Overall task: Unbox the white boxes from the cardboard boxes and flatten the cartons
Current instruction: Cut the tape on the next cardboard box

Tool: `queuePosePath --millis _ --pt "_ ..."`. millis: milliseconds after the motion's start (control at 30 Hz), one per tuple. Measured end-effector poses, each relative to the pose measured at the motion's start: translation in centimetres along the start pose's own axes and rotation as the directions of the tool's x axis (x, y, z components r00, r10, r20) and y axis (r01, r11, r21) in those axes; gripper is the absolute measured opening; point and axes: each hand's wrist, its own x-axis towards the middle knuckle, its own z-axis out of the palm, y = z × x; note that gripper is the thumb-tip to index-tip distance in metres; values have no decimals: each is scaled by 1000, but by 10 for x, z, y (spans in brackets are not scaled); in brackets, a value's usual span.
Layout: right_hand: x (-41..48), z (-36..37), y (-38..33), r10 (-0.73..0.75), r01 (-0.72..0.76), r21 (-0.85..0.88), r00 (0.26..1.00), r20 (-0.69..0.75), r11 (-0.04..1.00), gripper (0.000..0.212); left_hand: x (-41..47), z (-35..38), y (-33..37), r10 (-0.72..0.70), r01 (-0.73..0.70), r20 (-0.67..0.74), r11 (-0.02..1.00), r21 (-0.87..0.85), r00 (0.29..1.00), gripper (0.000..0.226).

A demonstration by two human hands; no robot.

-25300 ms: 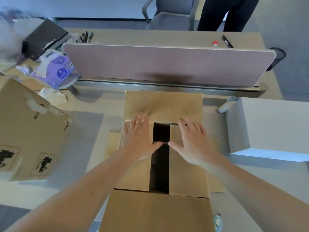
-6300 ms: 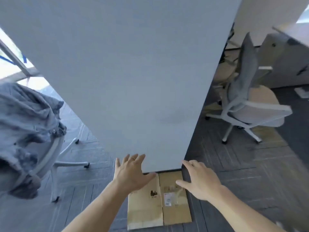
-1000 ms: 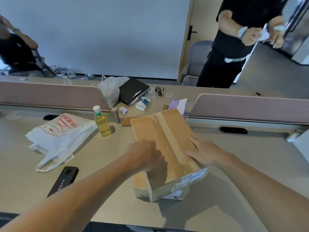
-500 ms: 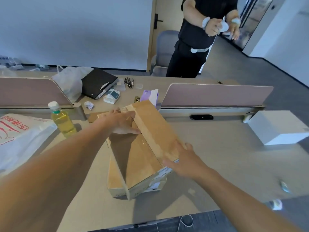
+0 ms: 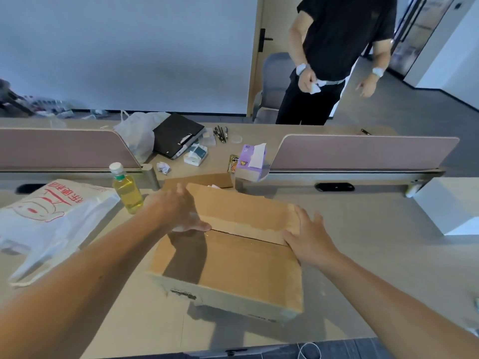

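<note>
A brown cardboard carton (image 5: 233,265) lies on the desk in front of me, its top flaps closed along a seam. My left hand (image 5: 178,208) rests flat on the carton's far left corner, fingers spread. My right hand (image 5: 308,237) presses flat against the right end of the seam. Neither hand grips anything. A white box (image 5: 451,206) stands at the right edge of the desk, partly cut off by the frame.
A yellow drink bottle (image 5: 127,190) and a white plastic bag (image 5: 49,218) sit left of the carton. A purple tissue pack (image 5: 251,159), a black folder (image 5: 176,136) and pens lie behind. Pink dividers (image 5: 363,151) cross the desk. A person in black (image 5: 339,55) stands beyond.
The carton has turned from tilted on its edge to lying flat and square to me. Both hands shifted to its top; the camera view swung back left.
</note>
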Motion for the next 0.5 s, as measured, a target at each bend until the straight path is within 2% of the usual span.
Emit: queuePosePath --millis 67,133,200,300,400,500 --pt "-2 10 -3 3 -4 12 997 77 1000 79 0 8 -3 -6 6 -8 999 -53 1000 121" --pt "-5 19 -4 -13 12 9 993 121 1000 83 -1 16 -4 32 -21 35 961 -274 999 108" --pt "-5 20 -4 -14 9 40 993 118 999 86 -6 23 -4 59 -26 67 908 -418 996 105" --pt "-2 21 1 5 -13 70 994 111 997 89 -9 34 -4 40 -21 31 891 -454 999 109" --pt "-1 24 6 56 -66 96 994 97 993 96 -12 37 -1 8 22 57 862 -506 998 110" --pt "1 22 12 28 -44 121 991 129 992 95 -20 37 7 -23 43 46 857 -514 999 111"
